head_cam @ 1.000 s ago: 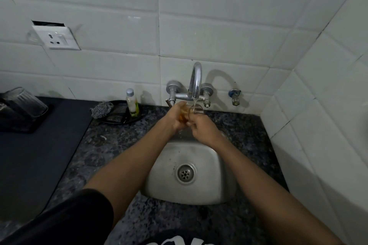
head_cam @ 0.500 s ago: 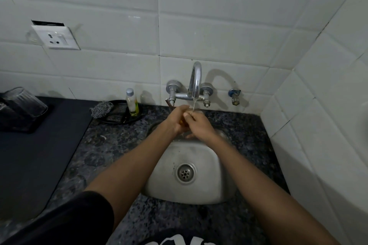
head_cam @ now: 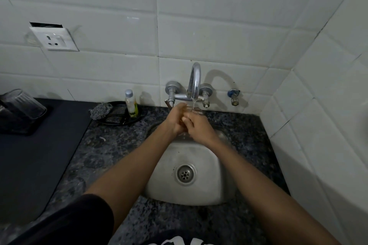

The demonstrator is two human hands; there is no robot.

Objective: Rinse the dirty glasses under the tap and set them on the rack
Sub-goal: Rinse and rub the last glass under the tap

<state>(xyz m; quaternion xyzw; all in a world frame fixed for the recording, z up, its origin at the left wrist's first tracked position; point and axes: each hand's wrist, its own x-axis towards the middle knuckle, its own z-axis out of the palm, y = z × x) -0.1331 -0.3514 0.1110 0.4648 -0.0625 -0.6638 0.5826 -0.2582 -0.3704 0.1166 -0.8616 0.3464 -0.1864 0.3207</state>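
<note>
Clear glass (head_cam: 196,112) is sitting just under the tap (head_cam: 194,81), over the sink (head_cam: 211,167), mostly hidden by both hands. Left hand (head_cam: 176,120) and right hand (head_cam: 197,125) are each curling a grip round it while water is running in. Wet glass is probably slippery and fragile, so holding its wall seems safest. Left of the tap, another glass (head_cam: 23,103) is leaning on the rack (head_cam: 16,125).
</note>
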